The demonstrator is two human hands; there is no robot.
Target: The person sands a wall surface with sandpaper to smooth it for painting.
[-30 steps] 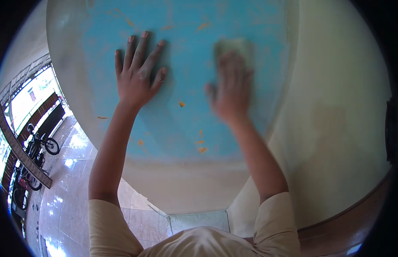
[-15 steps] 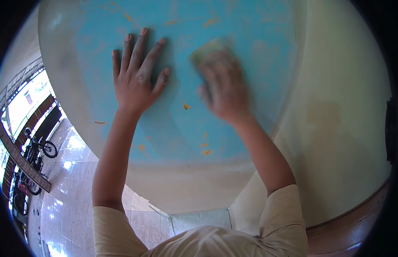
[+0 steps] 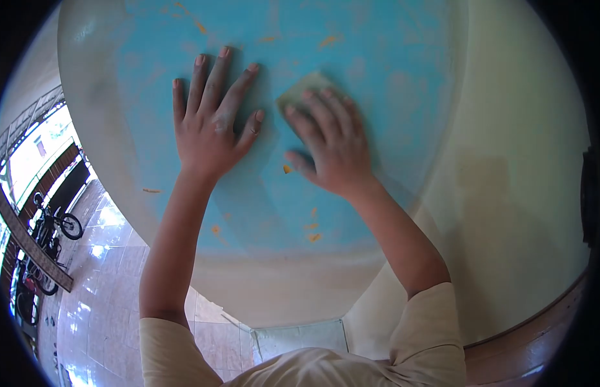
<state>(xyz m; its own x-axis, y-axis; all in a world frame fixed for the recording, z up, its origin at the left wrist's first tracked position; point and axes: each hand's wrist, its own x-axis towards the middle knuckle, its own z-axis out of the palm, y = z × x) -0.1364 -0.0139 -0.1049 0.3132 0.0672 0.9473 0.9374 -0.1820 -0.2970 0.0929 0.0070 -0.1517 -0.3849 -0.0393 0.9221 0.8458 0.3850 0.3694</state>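
Note:
My left hand lies flat on the blue painted wall surface, its fingers spread and holding nothing. White dust marks the knuckles by its index finger. To its right, my right hand presses a grey-green piece of sandpaper against the same surface. The fingers lie over the sheet, and its upper left part sticks out beyond them. Small orange-yellow patches show through the blue, one just below the right thumb.
A pale wall adjoins on the right. Down on the left, a motorcycle stands beyond a glossy tiled floor. A light square panel lies below, near my body.
My right hand, blurred by motion before, has shifted slightly down with the sandpaper and is sharper now. My left hand keeps its place on the wall; the view has tilted a little.

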